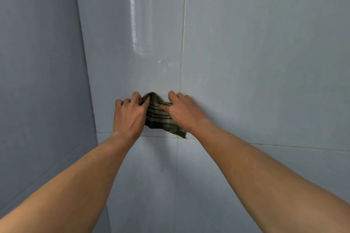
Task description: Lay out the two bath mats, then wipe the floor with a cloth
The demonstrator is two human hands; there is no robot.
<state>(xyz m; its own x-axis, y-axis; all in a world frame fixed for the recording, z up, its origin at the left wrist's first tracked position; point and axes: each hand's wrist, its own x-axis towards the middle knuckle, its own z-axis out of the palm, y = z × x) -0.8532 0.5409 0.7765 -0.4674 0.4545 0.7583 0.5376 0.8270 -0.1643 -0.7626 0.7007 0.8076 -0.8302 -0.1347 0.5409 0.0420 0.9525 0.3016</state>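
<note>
— Olive-green and beige stripes, woven, a bit limp: that is the cloth (160,114), and both grips are clamped on it. The left hand (129,114) pinches its upper left edge between thumb and fingers; the right hand (186,111) has its thumb pressed into the top fold, fingers curled over the edge.

— Where does the cloth sit, exactly?

— Up against the pale tiled wall (265,43), held at arm's reach, just beside a vertical grout line (183,34). Its lower corner hangs loose, down to about the horizontal joint below. Between the hands it bunches into a small hump. Something clear, perhaps a hook (162,68), glints on the tile just above; I can't make out what it is, nor whether the cloth is caught on it.

— So which step is this?

— My reading: the cloth part of the job, at the fetching stage, not the wiping itself. No mats and no floor are in view, so I can't say whether the mats are laid out.

— And the next move?

— Probably freeing the cloth from the wall, then carrying it down to the floor. It calls for keeping both pinches firm while lifting the fold clear, then gathering the hanging corner so it doesn't drag.

— How will it handle?

— Thin and floppy, I'd judge; it should fold into a pad easily.
</note>
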